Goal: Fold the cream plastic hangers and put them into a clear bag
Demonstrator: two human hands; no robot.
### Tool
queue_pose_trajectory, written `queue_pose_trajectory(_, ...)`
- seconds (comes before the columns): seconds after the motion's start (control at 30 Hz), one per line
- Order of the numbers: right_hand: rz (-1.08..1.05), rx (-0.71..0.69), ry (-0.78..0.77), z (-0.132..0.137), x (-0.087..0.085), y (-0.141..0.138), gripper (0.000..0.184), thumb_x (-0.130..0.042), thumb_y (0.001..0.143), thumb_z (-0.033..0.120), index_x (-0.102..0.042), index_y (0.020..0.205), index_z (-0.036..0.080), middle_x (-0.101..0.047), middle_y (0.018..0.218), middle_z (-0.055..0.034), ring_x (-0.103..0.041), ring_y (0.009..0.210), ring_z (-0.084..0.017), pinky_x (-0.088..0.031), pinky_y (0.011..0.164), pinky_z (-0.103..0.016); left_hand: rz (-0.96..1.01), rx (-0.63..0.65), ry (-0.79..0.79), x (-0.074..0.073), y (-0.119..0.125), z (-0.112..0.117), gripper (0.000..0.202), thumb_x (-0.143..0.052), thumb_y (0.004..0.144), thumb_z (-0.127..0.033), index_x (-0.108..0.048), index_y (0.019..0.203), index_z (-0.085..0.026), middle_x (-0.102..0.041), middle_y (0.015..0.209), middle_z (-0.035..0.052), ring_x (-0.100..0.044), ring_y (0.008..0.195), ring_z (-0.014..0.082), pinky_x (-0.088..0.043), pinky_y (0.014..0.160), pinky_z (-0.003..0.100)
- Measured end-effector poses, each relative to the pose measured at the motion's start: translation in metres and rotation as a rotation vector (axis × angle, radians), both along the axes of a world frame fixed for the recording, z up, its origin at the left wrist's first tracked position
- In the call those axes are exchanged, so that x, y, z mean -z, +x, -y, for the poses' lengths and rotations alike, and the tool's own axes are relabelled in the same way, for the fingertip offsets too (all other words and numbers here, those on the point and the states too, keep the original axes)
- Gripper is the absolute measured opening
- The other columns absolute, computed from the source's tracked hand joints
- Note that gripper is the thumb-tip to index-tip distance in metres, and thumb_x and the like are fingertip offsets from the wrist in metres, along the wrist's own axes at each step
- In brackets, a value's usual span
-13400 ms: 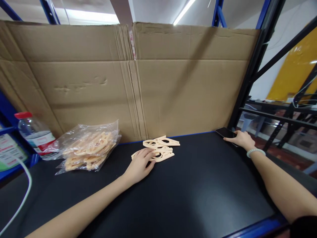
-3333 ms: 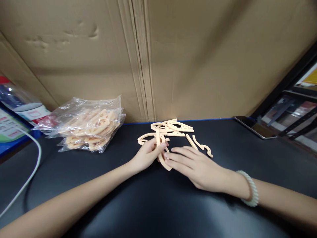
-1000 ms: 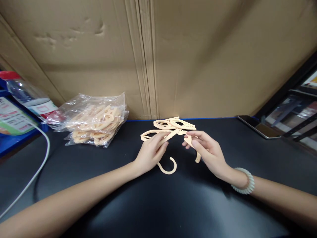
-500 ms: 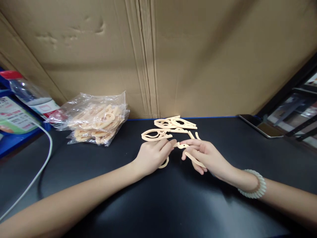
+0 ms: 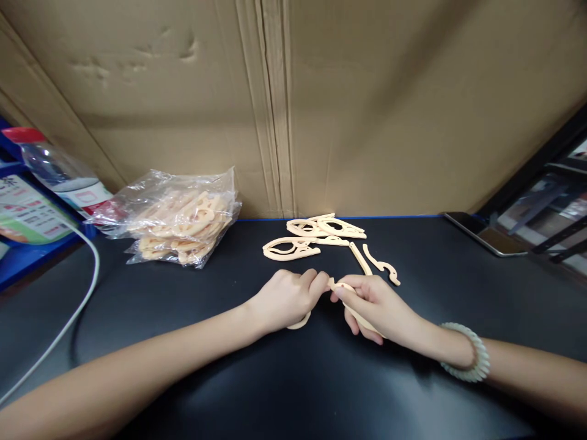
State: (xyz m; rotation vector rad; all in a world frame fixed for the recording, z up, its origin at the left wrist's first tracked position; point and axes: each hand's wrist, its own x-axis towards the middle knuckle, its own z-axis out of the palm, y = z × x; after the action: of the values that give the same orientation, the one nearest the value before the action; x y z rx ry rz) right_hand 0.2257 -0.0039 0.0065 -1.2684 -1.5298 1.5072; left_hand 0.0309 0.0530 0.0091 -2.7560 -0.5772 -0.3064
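My left hand (image 5: 287, 299) is closed around a cream plastic hanger part, mostly hidden by the fingers; a curved edge (image 5: 300, 323) shows below the palm. Fingers of my right hand (image 5: 378, 305) pinch a long cream hanger arm (image 5: 360, 318), its thumb pressing near the holed end. The two parts meet or nearly meet between my fingertips; whether they are joined I cannot tell. Just beyond my right hand lie a loose hanger hook (image 5: 381, 265) and a straight hanger arm (image 5: 360, 258). Several folding hangers (image 5: 292, 253) lie farther back on the black table.
Clear plastic bags of cream hanger parts (image 5: 178, 223) sit at the left. Behind them are a red-capped bottle (image 5: 68, 171) and a white cable (image 5: 89, 299). A phone-like flat device (image 5: 481, 235) lies at the right back. A cardboard wall (image 5: 367, 122) closes off the rear.
Both hands have come slightly nearer to me, uncovering the loose hook and straight arm. My right thumb and fingers have closed tighter on the hanger arm, against the left hand's fingertips.
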Motion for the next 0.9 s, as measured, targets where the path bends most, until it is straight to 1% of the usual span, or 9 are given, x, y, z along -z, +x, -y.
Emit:
queue_pose_trajectory(0.23,0.139,0.035,0.148,0.005,0.001,-0.002,0.036,-0.044,0.094,0.050,-0.054,0.083,0.017,-0.052,0.047,0.0054,-0.037,0.027,-0.005,-0.022,0.029,-0.017,-0.008,-0.037,-0.099,-0.003,0.000,0.003,0.018,-0.037,0.090,-0.006,-0.052,0.097,-0.014,-0.061,0.075,0.0047,-0.057,0.050,0.0155,-0.038,0.041,0.021)
queue_pose_trajectory(0.3,0.216,0.043,0.275,0.007,0.002,-0.001,0.036,-0.041,0.097,0.045,-0.054,0.078,0.018,-0.052,0.049,0.0046,-0.039,0.030,-0.006,-0.025,0.032,-0.018,0.121,-0.071,-0.280,-0.003,0.000,0.004,0.016,-0.039,0.090,-0.009,-0.053,0.095,-0.015,-0.061,0.073,0.0043,-0.054,0.051,0.0157,-0.035,0.044,0.022)
queue_pose_trajectory(0.37,0.332,0.068,0.524,0.009,-0.001,0.001,0.035,-0.042,0.098,0.039,-0.054,0.072,0.018,-0.052,0.052,0.0031,-0.042,0.037,-0.006,-0.030,0.038,-0.020,0.296,-0.133,-0.500,-0.002,0.001,0.002,0.014,-0.040,0.092,-0.016,-0.053,0.088,-0.017,-0.056,0.065,0.0012,-0.050,0.049,0.0150,-0.033,0.047,0.023)
queue_pose_trajectory(0.43,0.406,0.122,0.748,0.010,-0.011,0.006,0.034,-0.044,0.097,0.034,-0.056,0.069,0.019,-0.052,0.055,0.0019,-0.042,0.043,-0.007,-0.034,0.045,-0.022,0.433,-0.189,-0.637,-0.001,0.001,-0.002,0.017,-0.040,0.094,-0.023,-0.052,0.082,-0.019,-0.050,0.059,-0.0016,-0.047,0.049,0.0142,-0.034,0.050,0.024)
queue_pose_trajectory(0.47,0.413,0.151,0.806,0.008,-0.018,0.010,0.034,-0.045,0.098,0.033,-0.057,0.070,0.019,-0.052,0.056,0.0014,-0.043,0.045,-0.008,-0.036,0.047,-0.023,0.479,-0.205,-0.664,0.001,0.001,-0.005,0.020,-0.040,0.094,-0.026,-0.052,0.080,-0.019,-0.049,0.059,-0.0017,-0.048,0.051,0.0144,-0.036,0.053,0.024)
queue_pose_trajectory(0.57,0.410,0.203,0.850,-0.004,-0.043,0.031,0.031,-0.048,0.097,0.035,-0.063,0.075,0.019,-0.059,0.065,-0.0023,-0.051,0.056,-0.012,-0.043,0.055,-0.026,0.620,-0.249,-0.750,0.004,0.001,-0.013,0.025,-0.037,0.094,-0.030,-0.053,0.079,-0.019,-0.051,0.062,-0.0011,-0.051,0.056,0.0147,-0.040,0.056,0.024)
queue_pose_trajectory(0.67,0.486,0.164,0.964,-0.026,-0.058,0.062,0.024,-0.058,0.090,0.040,-0.071,0.082,0.022,-0.062,0.091,-0.0071,-0.058,0.080,-0.019,-0.048,0.068,-0.033,0.761,-0.323,-0.921,0.006,0.003,-0.020,0.031,-0.034,0.096,-0.038,-0.053,0.081,-0.018,-0.045,0.050,-0.0058,-0.046,0.040,0.0119,-0.036,0.043,0.021)
queue_pose_trajectory(0.8,0.524,0.013,0.954,-0.054,-0.051,0.097,0.020,-0.057,0.091,0.031,-0.074,0.091,0.022,-0.059,0.085,-0.0052,-0.057,0.073,-0.015,-0.045,0.060,-0.030,0.910,-0.371,-1.123,0.005,0.003,-0.024,0.032,-0.036,0.095,-0.044,-0.051,0.083,-0.019,-0.042,0.038,-0.0093,-0.040,0.028,0.0102,-0.031,0.034,0.018)
queue_pose_trajectory(0.9,0.602,-0.119,0.976,-0.065,-0.040,0.108,0.019,-0.055,0.089,0.022,-0.074,0.092,0.021,-0.059,0.084,-0.0041,-0.057,0.071,-0.013,-0.047,0.062,-0.028,1.019,-0.380,-1.203,0.004,0.003,-0.025,0.029,-0.045,0.092,-0.047,-0.050,0.083,-0.019,-0.040,0.036,-0.0109,-0.036,0.026,0.0082,-0.026,0.032,0.016)
